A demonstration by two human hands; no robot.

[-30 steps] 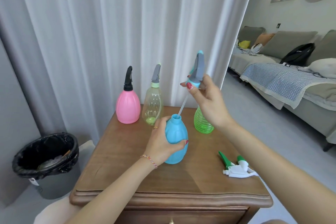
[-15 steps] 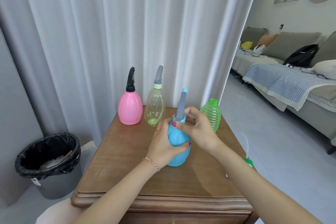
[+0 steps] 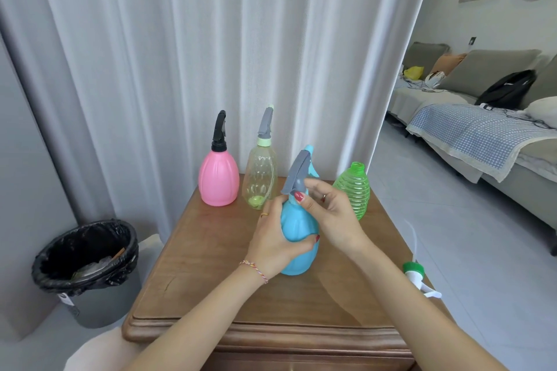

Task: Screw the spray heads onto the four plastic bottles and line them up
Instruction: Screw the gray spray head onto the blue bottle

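Wooden table: both hands around blue bottle, spray head seemingly seated.

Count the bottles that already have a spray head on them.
3: the pink bottle and clear bottle at the back, and the blue bottle held in both hands. The green bottle is open.

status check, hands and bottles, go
Left hand grips blue bottle; right hand twisting its spray head. Green bottle uncapped, its spray head by table edge. Nothing blocking.
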